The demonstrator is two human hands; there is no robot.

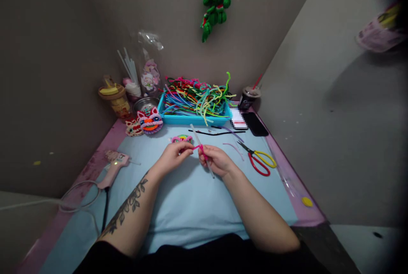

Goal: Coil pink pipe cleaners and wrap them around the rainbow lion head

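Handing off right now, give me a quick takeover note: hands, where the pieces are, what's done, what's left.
Left hand: pinches the free end of the pink pipe cleaner.
Right hand: holds the clear stick, with the pipe cleaner coiled around its middle.
Nearby: blue tray of spare pipe cleaners behind; scissors to the right; glue gun to the left; a small pink piece lies just beyond the hands.
Done: a few turns wound.
Left: the short tail, still unwound.
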